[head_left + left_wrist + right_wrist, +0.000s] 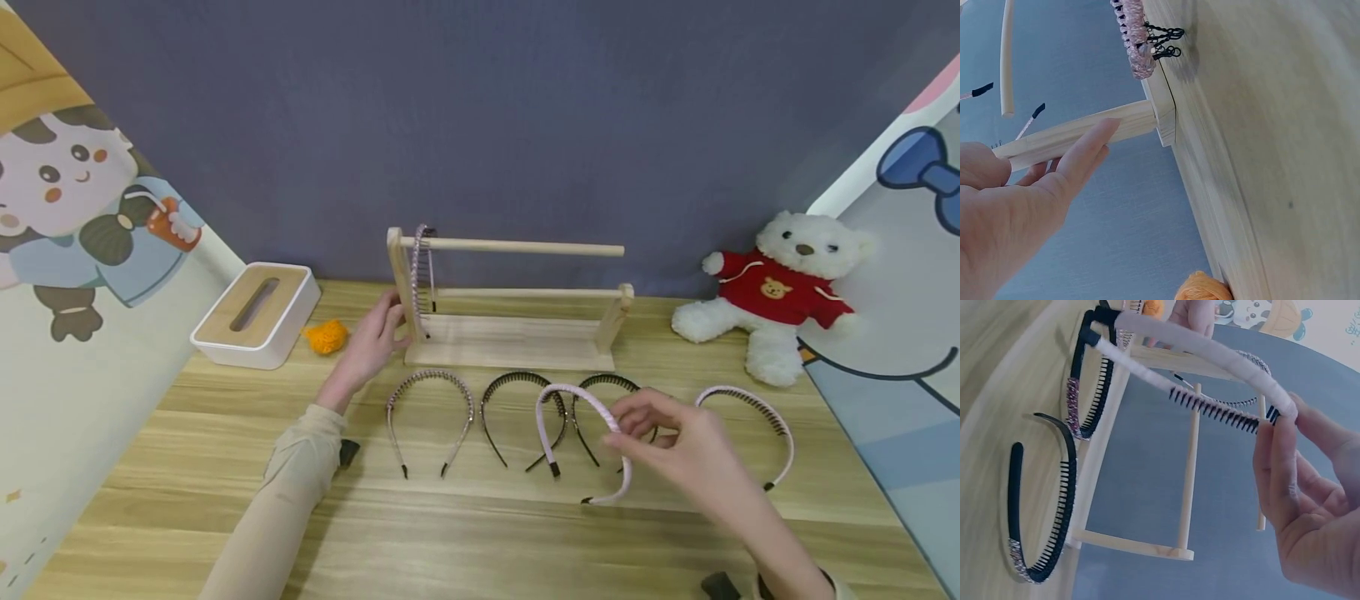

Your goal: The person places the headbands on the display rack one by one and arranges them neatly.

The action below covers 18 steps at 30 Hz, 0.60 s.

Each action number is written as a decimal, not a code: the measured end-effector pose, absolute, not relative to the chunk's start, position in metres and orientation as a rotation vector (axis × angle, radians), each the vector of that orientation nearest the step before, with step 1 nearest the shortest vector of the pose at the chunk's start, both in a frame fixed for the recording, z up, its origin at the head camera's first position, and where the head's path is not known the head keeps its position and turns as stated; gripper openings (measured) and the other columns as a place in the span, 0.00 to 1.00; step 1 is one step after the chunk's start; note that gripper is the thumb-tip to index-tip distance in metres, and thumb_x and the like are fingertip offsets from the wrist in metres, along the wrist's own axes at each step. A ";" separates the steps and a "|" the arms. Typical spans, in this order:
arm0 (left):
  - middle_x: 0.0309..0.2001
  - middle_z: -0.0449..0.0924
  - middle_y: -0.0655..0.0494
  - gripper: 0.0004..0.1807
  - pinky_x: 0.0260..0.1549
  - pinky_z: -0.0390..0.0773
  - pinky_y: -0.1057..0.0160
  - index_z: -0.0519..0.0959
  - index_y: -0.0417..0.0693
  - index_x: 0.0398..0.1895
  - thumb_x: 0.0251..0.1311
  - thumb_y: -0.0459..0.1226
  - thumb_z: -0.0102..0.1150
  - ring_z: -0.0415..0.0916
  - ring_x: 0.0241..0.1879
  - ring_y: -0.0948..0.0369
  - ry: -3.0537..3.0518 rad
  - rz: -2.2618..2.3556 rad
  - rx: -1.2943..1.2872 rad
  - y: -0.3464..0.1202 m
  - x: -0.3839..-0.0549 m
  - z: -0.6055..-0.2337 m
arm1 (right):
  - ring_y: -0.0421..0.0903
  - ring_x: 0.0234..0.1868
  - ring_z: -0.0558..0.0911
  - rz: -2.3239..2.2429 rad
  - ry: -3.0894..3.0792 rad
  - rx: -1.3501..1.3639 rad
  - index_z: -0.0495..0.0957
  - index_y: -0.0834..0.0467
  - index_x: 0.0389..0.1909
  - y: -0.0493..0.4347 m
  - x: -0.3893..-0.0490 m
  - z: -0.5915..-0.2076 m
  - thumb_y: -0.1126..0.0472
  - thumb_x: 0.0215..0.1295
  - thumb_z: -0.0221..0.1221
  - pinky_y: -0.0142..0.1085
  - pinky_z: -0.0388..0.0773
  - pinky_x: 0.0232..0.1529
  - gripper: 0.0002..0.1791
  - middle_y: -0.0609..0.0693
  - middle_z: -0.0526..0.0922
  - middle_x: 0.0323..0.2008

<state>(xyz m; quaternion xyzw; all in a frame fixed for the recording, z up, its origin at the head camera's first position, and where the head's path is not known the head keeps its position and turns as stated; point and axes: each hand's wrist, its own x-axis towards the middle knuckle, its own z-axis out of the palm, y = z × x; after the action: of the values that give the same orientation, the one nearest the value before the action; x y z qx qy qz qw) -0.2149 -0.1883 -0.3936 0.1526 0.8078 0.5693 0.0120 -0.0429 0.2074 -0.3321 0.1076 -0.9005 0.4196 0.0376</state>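
Observation:
My right hand (693, 446) pinches a pale pink fabric-wrapped headband (1210, 353) between thumb and fingers, above the table. The band has small comb teeth inside and dark end tips, which point down in the head view. My left hand (372, 337) holds the left upright of a wooden rack (510, 340); its fingers lie along the post (1072, 134) in the left wrist view. A braided pinkish headband (417, 275) hangs on the rack's top rod at the left end. Two dark headbands (1071, 494) with glittery parts lie before the rack.
Also on the table are a pinkish beaded headband (429, 377) at left and another pale pink headband (783, 433) at right. A tissue box (255, 321) and an orange crumpled item (327, 337) stand left; a white teddy bear (776, 283) sits at the right back.

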 end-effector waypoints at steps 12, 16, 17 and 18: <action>0.75 0.62 0.29 0.26 0.62 0.83 0.42 0.57 0.32 0.81 0.89 0.38 0.32 0.64 0.75 0.33 2.508 1.778 0.484 -0.188 -0.216 -0.395 | 0.36 0.34 0.84 1.235 -2.656 0.244 0.87 0.53 0.44 0.213 -0.053 -0.318 0.62 0.61 0.79 0.28 0.80 0.25 0.14 0.40 0.88 0.31; 0.76 0.61 0.29 0.27 0.63 0.82 0.41 0.56 0.33 0.81 0.89 0.39 0.31 0.62 0.75 0.33 2.497 1.778 0.495 -0.189 -0.216 -0.396 | 0.36 0.35 0.84 1.242 -2.620 0.245 0.87 0.53 0.44 0.215 -0.055 -0.315 0.64 0.60 0.79 0.26 0.81 0.25 0.14 0.41 0.88 0.31; 0.76 0.61 0.29 0.27 0.64 0.82 0.41 0.56 0.33 0.81 0.89 0.40 0.31 0.62 0.76 0.33 2.497 1.776 0.498 -0.189 -0.216 -0.396 | 0.36 0.35 0.84 1.248 -2.610 0.245 0.87 0.53 0.43 0.215 -0.056 -0.314 0.64 0.60 0.79 0.26 0.81 0.25 0.13 0.42 0.88 0.31; 0.76 0.61 0.29 0.27 0.64 0.82 0.41 0.56 0.33 0.81 0.90 0.40 0.31 0.62 0.76 0.34 2.495 1.774 0.503 -0.190 -0.216 -0.396 | 0.35 0.35 0.84 1.250 -2.604 0.242 0.87 0.54 0.43 0.216 -0.057 -0.313 0.65 0.60 0.79 0.26 0.81 0.25 0.13 0.41 0.88 0.31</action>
<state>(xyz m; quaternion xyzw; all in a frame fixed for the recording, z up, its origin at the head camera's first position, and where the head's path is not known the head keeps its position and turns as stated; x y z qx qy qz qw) -0.2159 -0.1896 -0.3961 0.1620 0.8042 0.5716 0.0196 -0.0571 0.2159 -0.3128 0.0829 -0.8917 0.4282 0.1213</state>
